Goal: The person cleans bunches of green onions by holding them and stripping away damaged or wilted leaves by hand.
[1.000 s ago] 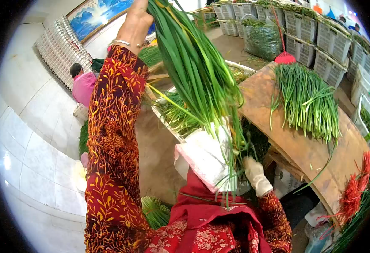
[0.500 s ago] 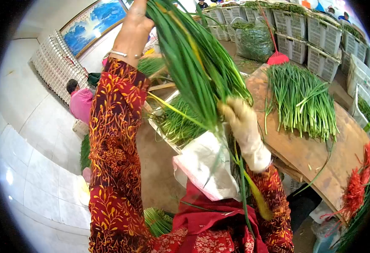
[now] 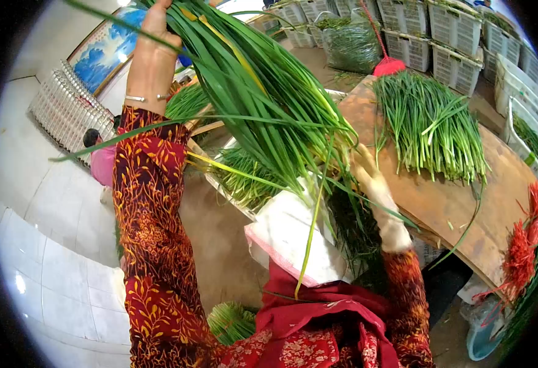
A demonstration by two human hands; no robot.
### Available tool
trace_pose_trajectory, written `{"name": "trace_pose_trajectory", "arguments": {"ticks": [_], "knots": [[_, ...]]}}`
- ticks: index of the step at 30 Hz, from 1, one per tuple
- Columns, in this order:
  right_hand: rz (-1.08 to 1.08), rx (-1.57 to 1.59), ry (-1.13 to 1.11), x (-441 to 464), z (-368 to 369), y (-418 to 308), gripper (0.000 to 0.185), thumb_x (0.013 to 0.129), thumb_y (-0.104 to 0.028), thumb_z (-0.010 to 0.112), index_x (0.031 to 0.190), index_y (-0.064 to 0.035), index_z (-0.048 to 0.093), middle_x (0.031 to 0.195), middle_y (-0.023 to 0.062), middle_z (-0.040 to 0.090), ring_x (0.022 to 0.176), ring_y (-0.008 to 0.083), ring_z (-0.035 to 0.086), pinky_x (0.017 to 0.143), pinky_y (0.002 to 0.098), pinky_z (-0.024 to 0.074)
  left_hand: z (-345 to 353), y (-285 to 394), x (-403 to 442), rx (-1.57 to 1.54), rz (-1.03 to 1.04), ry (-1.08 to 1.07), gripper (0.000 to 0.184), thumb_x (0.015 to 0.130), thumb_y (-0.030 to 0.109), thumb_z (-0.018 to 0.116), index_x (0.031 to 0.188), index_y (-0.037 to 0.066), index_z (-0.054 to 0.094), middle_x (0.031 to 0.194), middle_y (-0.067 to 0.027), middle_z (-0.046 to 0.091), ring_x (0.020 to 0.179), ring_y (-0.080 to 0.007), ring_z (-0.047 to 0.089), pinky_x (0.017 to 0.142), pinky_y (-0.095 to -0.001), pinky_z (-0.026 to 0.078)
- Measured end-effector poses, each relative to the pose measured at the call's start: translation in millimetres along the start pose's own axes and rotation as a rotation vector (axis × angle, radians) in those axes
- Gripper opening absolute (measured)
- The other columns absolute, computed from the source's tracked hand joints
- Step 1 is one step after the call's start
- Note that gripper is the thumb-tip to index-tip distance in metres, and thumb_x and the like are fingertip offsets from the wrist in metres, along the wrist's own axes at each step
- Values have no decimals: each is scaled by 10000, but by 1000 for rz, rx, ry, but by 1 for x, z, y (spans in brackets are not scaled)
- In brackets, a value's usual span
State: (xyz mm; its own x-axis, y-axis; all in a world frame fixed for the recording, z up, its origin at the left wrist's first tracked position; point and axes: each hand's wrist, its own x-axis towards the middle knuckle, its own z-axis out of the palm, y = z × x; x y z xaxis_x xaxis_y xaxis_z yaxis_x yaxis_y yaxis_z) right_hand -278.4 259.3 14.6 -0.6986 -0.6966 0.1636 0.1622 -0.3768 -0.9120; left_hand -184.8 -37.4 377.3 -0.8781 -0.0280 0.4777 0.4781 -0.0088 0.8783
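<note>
A large bunch of garlic chives (image 3: 263,92) slants across the upper middle, with long green leaves and a few yellow ones. My left hand (image 3: 156,52), bare and with a bangle at the wrist, is closed around its leafy upper end. At the pale stem ends is my right hand (image 3: 372,184), in a whitish glove, its fingers pressed together on the stems. Several stray leaves hang down, one crossing my left sleeve. Below the bunch, a white woven sheet (image 3: 296,224) covers my lap.
On the wooden board (image 3: 499,184) at right lie a neat chive pile (image 3: 431,126) and red ties (image 3: 520,251). More chives fill a crate (image 3: 220,178) ahead. Stacked white crates (image 3: 456,67) and a red dustpan (image 3: 389,66) stand behind. A person in pink sits at left.
The view has turned, shifting the board and crates upward. The bunch has swung toward the left with my left hand. My gloved right hand is lower at the stem ends, and stray leaves fan out more.
</note>
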Motion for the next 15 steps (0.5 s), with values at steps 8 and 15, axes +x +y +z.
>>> {"name": "trace_pose_trajectory", "arguments": {"ticks": [8, 15], "knots": [[142, -37, -233, 11, 60, 18, 334, 829, -222, 556, 1092, -18, 534, 869, 49, 606, 760, 155, 539, 690, 290, 432, 65, -22, -16, 181, 132, 158, 200, 901, 158, 422, 1041, 25, 473, 857, -63, 530, 800, -199, 555, 801, -434, 480], [127, -632, -25, -57, 14, 51, 306, 859, -245, 496, 1046, -12, 562, 728, 129, 615, 645, 220, 572, 614, 313, 453, 50, -68, -41, 185, -34, 394, 206, 880, 166, 451, 1024, 25, 494, 867, -101, 577, 781, -227, 579, 727, -460, 516]]}}
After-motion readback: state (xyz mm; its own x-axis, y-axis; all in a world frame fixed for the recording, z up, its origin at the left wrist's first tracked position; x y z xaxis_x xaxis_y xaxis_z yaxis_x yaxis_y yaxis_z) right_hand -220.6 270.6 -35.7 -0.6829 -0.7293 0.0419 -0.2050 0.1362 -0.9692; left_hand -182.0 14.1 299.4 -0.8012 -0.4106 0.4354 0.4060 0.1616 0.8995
